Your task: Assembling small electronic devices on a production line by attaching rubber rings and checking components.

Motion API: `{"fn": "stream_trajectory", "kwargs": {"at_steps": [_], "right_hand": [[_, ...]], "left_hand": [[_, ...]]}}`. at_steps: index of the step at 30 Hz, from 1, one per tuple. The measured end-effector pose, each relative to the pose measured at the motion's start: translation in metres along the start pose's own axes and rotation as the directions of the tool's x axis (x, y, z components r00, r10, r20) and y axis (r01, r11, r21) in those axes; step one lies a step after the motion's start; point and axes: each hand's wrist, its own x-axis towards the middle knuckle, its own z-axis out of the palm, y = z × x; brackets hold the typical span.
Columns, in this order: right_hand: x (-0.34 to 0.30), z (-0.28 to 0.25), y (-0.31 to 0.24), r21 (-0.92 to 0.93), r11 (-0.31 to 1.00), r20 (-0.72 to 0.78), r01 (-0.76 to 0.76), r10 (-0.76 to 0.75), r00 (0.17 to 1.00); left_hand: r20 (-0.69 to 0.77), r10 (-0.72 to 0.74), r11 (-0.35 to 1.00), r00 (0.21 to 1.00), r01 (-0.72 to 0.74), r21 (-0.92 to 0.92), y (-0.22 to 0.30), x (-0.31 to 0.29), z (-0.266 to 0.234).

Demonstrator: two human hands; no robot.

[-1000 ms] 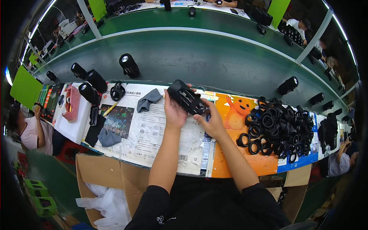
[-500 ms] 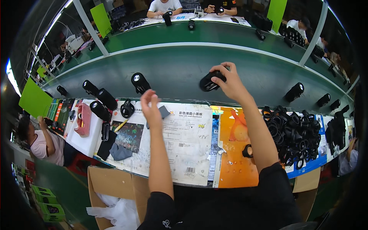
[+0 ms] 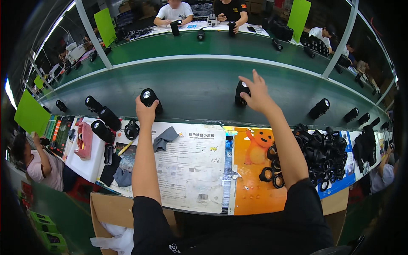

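My left hand point(image 3: 146, 110) is wrapped round a black cylindrical speaker point(image 3: 148, 96) with a silver disc on its end, at the near side of the green belt. To the right, my right hand point(image 3: 257, 94) is open, its fingers spread beside a second black speaker point(image 3: 240, 96) that stands upright on the belt point(image 3: 195, 85). The fingers partly cover that speaker's top; whether they touch it I cannot tell. Below my hands lies the worktable with a white printed sheet point(image 3: 191, 178) and an orange sheet point(image 3: 259, 197).
A heap of black rings point(image 3: 318, 155) lies at the right, with a few loose rings point(image 3: 266, 174) beside it. Grey cloths point(image 3: 165, 138), a pink box point(image 3: 84, 141) and more speakers point(image 3: 109, 118) sit at the left. Metal posts point(image 3: 91, 32) rise beyond the belt; co-workers sit around.
My right hand has let go of its speaker, which was tilted and now stands upright. My left hand, open before, has closed on the left speaker. The view has shifted slightly.
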Motion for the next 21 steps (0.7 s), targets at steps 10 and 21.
{"fn": "stream_trajectory", "kwargs": {"at_steps": [10,21], "right_hand": [[-0.134,-0.303,-0.058,0.124,0.572,-0.575,0.810,-0.624,0.529],[-0.180,-0.365,-0.002,0.084,0.539,-0.656,0.838,-0.603,0.454]], "left_hand": [[0.257,0.150,0.966,0.955,-0.086,-0.243,0.123,-0.153,-0.046],[0.399,0.294,0.952,0.868,-0.227,-0.206,0.150,-0.263,-0.053]]}}
